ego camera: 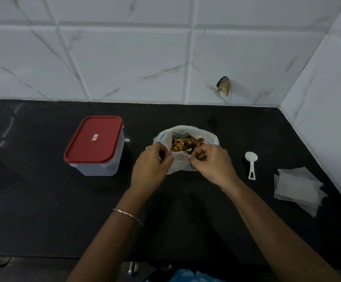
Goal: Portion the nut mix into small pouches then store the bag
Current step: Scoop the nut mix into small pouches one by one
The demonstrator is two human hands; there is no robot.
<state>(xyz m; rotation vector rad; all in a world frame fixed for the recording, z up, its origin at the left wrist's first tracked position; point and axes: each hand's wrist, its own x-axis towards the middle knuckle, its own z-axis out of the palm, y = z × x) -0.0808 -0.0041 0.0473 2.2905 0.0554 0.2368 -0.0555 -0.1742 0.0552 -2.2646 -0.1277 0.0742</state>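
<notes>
**Desk** [43,200]: dark and glossy, bounded along its back and right edges by a white marbled tile wall [124,58]. A chipped spot [223,85] is seen in the tiles above the back edge.

**Bag** [181,164]: thin white plastic, stood upright toward the back edge of the desk, about midway along it. The mouth is held open upward, and the near rim is pinched by both grips.

**Nut mix** [187,144]: seen inside the bag through the open mouth. Yellow-brown pieces are mingled with dark ones.

**Left grip** [151,165]: fingers curled, with the bag's near rim pinched at its left side. A ring is worn on one finger and a bracelet [127,215] on the wrist.

**Right grip** [212,163]: fingers curled, with the same rim pinched at its right side. A short strip of the bag is held between the two grips.

**Container** [96,168]: clear plastic box closed by a red lid [94,137], set left of the bag and apart from it.

**Spoon** [251,163]: white plastic, laid flat right of the bag. The bowl is turned toward the back edge and the handle toward the front. It is touched by neither grip.

**Pouches** [297,188]: a small, unevenly fanned stack of translucent white pouches, laid flat by the right edge of the desk, beyond the spoon.
</notes>
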